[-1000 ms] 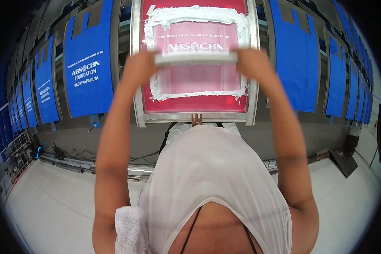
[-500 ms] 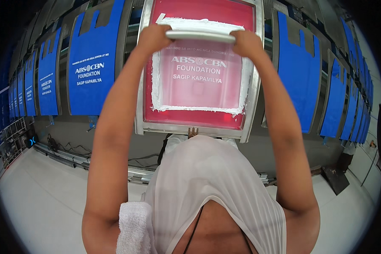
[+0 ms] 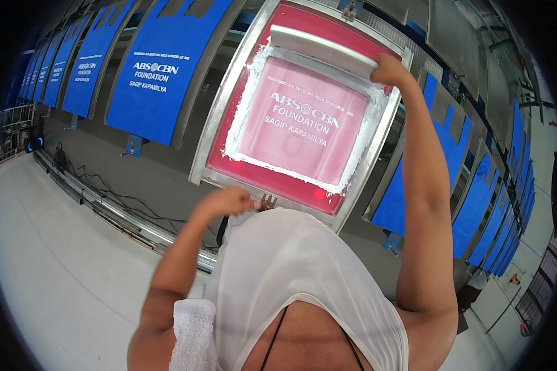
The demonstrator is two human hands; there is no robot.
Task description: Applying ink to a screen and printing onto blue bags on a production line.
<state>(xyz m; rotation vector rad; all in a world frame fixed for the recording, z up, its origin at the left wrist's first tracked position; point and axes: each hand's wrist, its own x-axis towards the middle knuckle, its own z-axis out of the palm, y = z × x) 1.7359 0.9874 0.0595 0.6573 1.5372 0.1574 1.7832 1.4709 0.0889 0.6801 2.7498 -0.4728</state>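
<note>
A screen-printing frame (image 3: 226, 99) with a metal border lies tilted before me, its pink-red mesh carrying white lettering. Thick white ink (image 3: 244, 105) rings the print area. Across the far part of the mesh leans a long white squeegee (image 3: 322, 51). My right hand (image 3: 391, 71) grips its right end, close to the frame's right rail. Down at the near edge, my left hand (image 3: 230, 201) is off the squeegee, its fingers curled next to a small metal bracket (image 3: 268, 202). What those fingers hold, if anything, is hidden.
Blue bags (image 3: 161, 71) with white print lie flat on a row of metal boards at left. More blue bags (image 3: 436, 154) line the boards at right. Below run metal rails (image 3: 124, 216) and loose black cables (image 3: 105, 185). A white towel (image 3: 193, 334) hangs at my left shoulder.
My left hand has let go of the squeegee and dropped to the frame's near edge. My right hand stays on the squeegee. The view has turned, so the frame now looks slanted.
</note>
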